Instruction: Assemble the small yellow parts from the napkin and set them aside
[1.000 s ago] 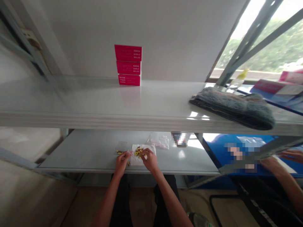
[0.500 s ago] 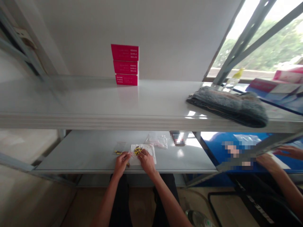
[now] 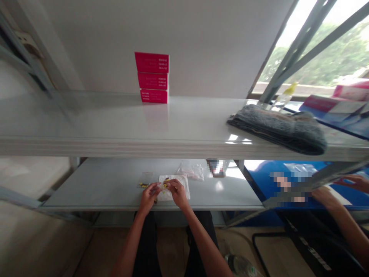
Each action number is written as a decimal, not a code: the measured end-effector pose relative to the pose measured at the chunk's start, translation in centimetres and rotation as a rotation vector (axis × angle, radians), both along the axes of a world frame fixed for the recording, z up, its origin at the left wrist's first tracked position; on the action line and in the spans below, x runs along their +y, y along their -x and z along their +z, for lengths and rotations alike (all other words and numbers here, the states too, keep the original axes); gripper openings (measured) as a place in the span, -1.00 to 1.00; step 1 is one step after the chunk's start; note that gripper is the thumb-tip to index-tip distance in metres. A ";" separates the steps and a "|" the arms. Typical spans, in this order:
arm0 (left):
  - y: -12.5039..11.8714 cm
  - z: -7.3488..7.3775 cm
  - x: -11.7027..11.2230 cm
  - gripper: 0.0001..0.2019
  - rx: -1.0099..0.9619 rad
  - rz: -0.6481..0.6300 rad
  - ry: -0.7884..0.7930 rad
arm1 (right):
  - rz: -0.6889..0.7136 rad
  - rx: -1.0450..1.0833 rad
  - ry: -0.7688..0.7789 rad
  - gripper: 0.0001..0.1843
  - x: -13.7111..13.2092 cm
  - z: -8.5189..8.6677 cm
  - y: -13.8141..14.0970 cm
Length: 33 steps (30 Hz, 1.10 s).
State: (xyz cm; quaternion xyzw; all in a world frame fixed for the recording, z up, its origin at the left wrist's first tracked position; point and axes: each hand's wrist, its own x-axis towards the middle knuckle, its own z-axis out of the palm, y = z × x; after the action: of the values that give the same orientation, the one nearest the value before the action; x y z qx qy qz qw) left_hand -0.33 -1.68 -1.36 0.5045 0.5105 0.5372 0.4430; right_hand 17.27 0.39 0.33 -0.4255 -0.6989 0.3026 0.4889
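My left hand is closed on a small clear plastic bag, held over the left side of a white sheet. Fingers pinched, my right hand meets the bag from the right. Small yellow-and-black pieces show between the two hands, some of them at my right fingertips; exactly what is pinched is too small to make out. Left of my left hand lies another clear bag with yellow pieces at its lower edge. A small brownish piece sits beneath my left hand.
Clear bags lie behind the sheet on the grey lower shelf. An upper shelf holds stacked pink boxes and a folded grey cloth. At right, another person's hands are over a blue table.
My right hand has lifted from the pile of yellow-and-black pieces and moved slightly up to the bag in my left hand. Fewer pieces show on the sheet.
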 end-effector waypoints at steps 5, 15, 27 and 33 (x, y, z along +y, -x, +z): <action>0.0 -0.5 0.0 -0.55 -0.072 0.033 0.003 | -0.147 -0.332 -0.046 -0.83 -0.2 -1.1 -1.3; 0.1 -0.6 0.0 -0.53 -0.030 -0.003 -0.001 | -0.082 -0.203 -0.026 -0.83 -0.3 -0.8 -0.6; 0.1 -0.8 0.2 -0.55 0.005 -0.012 -0.026 | 0.105 0.018 0.016 -0.71 0.3 0.4 1.0; 0.2 -1.2 0.3 -0.57 0.009 0.054 -0.045 | 0.075 -0.148 0.006 -0.82 -0.2 1.3 0.2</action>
State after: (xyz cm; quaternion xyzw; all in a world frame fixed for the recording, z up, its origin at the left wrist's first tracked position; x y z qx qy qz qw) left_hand -0.58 -1.37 -2.57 0.5027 0.5136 0.5583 0.4146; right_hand 17.03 0.20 1.66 -0.4215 -0.7478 0.2904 0.4228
